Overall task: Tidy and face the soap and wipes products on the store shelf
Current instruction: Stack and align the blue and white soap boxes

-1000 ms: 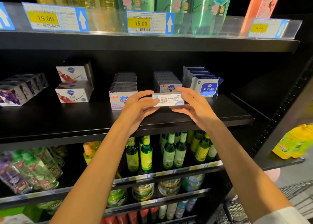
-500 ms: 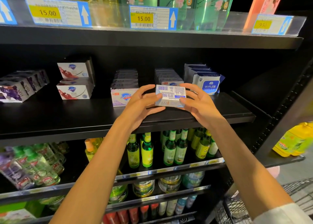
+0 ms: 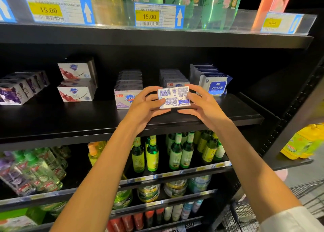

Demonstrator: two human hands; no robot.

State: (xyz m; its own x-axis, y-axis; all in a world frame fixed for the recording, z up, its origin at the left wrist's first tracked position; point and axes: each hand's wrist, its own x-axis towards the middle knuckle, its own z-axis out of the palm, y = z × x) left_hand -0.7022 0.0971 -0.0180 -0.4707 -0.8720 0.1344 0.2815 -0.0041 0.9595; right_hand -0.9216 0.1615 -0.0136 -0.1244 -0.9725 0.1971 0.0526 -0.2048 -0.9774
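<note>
A white soap box [image 3: 174,97] is held between both hands above the black middle shelf [image 3: 70,124], its barcode side turned toward me. My left hand [image 3: 145,107] grips its left end and my right hand [image 3: 204,105] grips its right end. Behind the box runs a row of the same soap [image 3: 173,78]. To the left stands a row of lilac Safeguard boxes [image 3: 128,96]. The wipes packs [image 3: 213,85] stand at the right, blue label forward.
Two stacked red-and-white soap boxes [image 3: 74,84] and purple soap boxes [image 3: 15,91] sit further left on the shelf. Price tags [image 3: 156,16] front the shelf above. Green bottles [image 3: 175,153] fill the shelf below. A wire cart [image 3: 245,217] is at the lower right.
The soap box has been tipped between my hands, from its narrow side face to its barcode back facing me. Both hands stayed at the shelf front.
</note>
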